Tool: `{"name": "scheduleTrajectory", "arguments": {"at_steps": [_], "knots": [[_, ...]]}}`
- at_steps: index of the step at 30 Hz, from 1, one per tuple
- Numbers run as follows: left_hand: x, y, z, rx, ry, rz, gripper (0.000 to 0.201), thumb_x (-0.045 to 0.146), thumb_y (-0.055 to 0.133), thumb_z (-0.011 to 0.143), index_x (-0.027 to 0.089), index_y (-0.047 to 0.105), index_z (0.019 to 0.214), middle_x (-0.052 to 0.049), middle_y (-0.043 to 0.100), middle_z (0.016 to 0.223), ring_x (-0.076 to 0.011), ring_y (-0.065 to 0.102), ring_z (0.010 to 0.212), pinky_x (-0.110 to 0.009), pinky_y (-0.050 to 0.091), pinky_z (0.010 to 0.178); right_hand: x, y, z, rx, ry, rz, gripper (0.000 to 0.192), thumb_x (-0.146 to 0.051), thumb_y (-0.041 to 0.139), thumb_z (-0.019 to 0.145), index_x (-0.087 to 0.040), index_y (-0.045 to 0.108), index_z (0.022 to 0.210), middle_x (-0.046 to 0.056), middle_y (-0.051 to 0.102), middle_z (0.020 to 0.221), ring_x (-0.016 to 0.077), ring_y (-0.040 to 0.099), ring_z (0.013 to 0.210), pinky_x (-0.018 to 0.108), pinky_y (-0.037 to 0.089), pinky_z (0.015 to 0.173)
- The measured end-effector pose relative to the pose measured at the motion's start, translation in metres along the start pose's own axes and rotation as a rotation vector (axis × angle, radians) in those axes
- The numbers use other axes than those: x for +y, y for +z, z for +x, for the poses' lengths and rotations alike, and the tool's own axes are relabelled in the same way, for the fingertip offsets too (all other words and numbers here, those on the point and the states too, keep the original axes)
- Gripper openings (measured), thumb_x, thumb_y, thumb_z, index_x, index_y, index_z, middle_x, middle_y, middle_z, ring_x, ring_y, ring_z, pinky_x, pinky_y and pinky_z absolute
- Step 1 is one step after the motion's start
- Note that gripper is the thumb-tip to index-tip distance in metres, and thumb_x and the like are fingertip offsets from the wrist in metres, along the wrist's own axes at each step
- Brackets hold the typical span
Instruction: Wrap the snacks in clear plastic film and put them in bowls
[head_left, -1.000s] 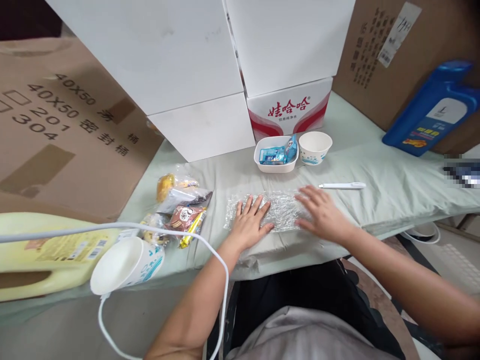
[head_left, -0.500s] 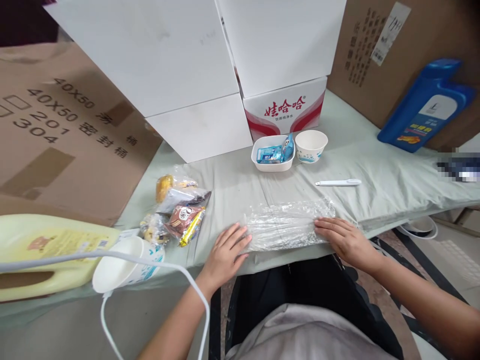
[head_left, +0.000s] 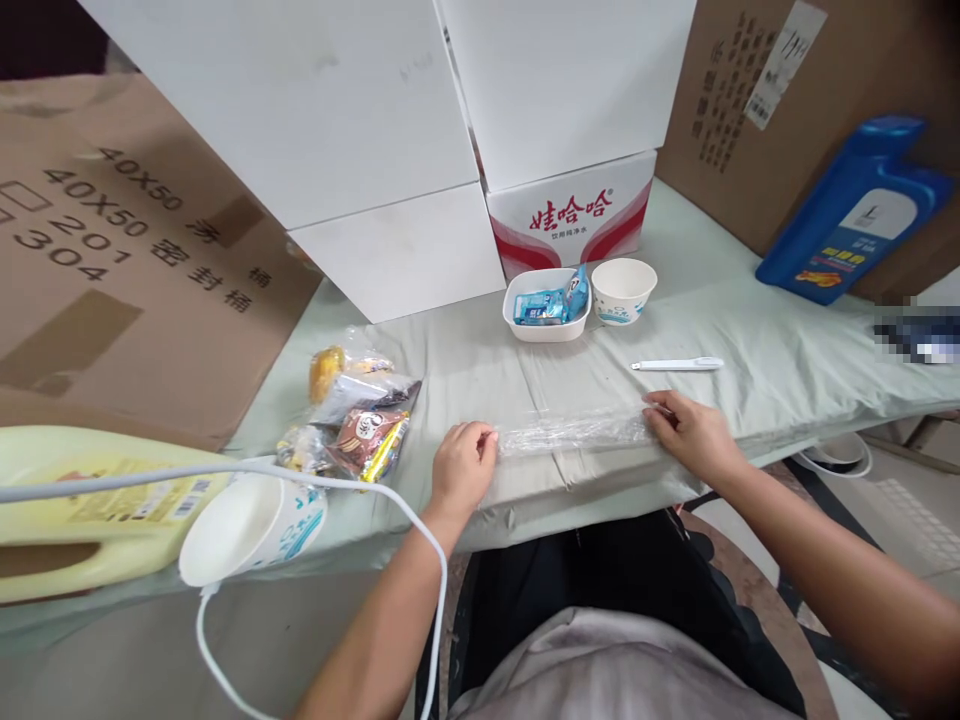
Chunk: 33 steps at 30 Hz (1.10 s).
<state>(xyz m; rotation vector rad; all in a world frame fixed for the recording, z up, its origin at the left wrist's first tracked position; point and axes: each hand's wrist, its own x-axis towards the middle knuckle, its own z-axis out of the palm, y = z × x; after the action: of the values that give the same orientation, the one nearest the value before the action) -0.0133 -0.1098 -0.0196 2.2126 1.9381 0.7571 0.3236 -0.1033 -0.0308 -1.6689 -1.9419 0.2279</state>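
Note:
A sheet of clear plastic wrap [head_left: 571,433] lies folded into a narrow strip on the pale green cloth-covered table [head_left: 757,330]. My left hand [head_left: 463,468] pinches its left end. My right hand [head_left: 688,432] pinches its right end. The strip is stretched between both hands near the table's front edge.
A pile of wrapped snacks [head_left: 352,420] lies left of my left hand. A white tub with blue packets [head_left: 545,306], a paper bowl [head_left: 623,290] and a white pen [head_left: 677,364] sit behind the wrap. White boxes [head_left: 390,150], a blue jug [head_left: 851,212], a yellow jug [head_left: 82,510] and a paper cup [head_left: 247,525] surround them.
The wrap lay flat and wide under both palms; my hands slid to its ends and folded its near edge away from me, so it is now a narrow strip.

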Motion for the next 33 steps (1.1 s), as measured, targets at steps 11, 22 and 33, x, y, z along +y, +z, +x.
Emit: {"name": "scheduleTrajectory", "arguments": {"at_steps": [11, 22, 33], "knots": [[0.042, 0.001, -0.011, 0.044, 0.180, 0.121, 0.031, 0.024, 0.046, 0.093, 0.016, 0.059, 0.120, -0.013, 0.061, 0.112, -0.0263, 0.058, 0.103, -0.040, 0.050, 0.090, -0.005, 0.007, 0.007, 0.054, -0.153, -0.339, 0.037, -0.035, 0.049, 0.091, -0.012, 0.060, 0.117, 0.018, 0.063, 0.106, 0.0332, 0.057, 0.101, 0.045, 0.048, 0.086], [0.065, 0.026, -0.013, -0.170, 0.230, 0.220, 0.053, 0.041, 0.050, 0.093, 0.024, 0.044, 0.143, -0.012, 0.038, 0.153, -0.0402, 0.029, 0.140, -0.062, 0.029, 0.109, -0.022, -0.011, -0.042, -0.155, 0.195, 0.313, 0.019, -0.041, 0.053, 0.087, -0.023, 0.052, 0.084, 0.003, 0.062, 0.079, 0.0178, 0.058, 0.064, 0.032, 0.048, 0.059], [0.068, 0.031, -0.028, -0.504, 0.584, -0.098, 0.081, 0.035, 0.061, 0.086, 0.024, 0.016, 0.153, -0.008, 0.029, 0.158, -0.0289, 0.008, 0.150, -0.056, 0.014, 0.120, -0.076, -0.028, -0.011, -0.529, 0.237, 1.103, 0.035, -0.050, 0.062, 0.084, -0.019, 0.068, 0.098, 0.005, 0.068, 0.082, 0.0141, 0.060, 0.067, 0.026, 0.047, 0.056]]}}
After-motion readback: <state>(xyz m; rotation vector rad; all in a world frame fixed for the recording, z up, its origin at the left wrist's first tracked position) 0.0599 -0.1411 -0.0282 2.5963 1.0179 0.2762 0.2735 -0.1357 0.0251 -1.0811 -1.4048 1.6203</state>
